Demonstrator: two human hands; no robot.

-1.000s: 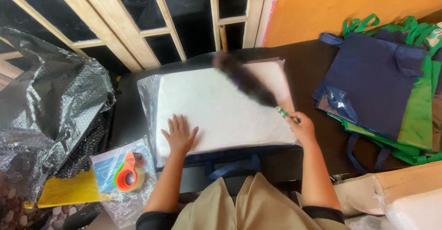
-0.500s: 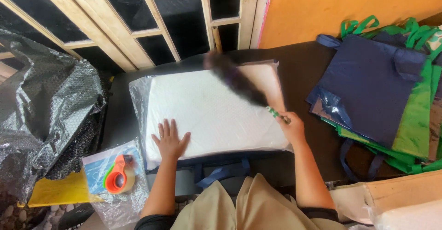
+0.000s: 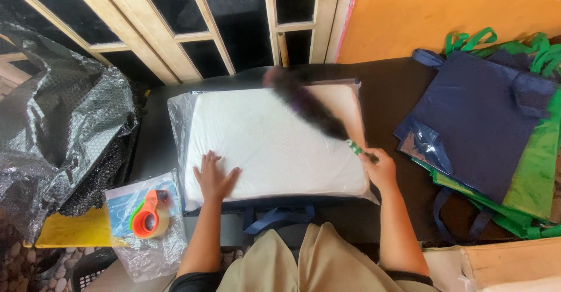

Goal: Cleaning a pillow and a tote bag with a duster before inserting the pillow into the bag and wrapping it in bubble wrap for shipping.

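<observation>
A white cushion in a clear plastic cover (image 3: 269, 146) lies flat on the dark table (image 3: 385, 93) in front of me. My left hand (image 3: 214, 178) rests palm down, fingers spread, on its near left corner. My right hand (image 3: 378, 169) grips the green handle of a dark feather duster (image 3: 304, 102), whose blurred head lies across the cushion's far right part.
An orange and green tape dispenser (image 3: 149, 213) sits on a plastic bag at the left. Crumpled black bubble wrap (image 3: 58, 128) is piled further left. Navy and green fabric bags (image 3: 491, 134) are stacked on the right. A blue strap (image 3: 274, 219) hangs below the cushion.
The duster head has swept leftward across the far side of the cushion. My left hand stays flat on the near left corner.
</observation>
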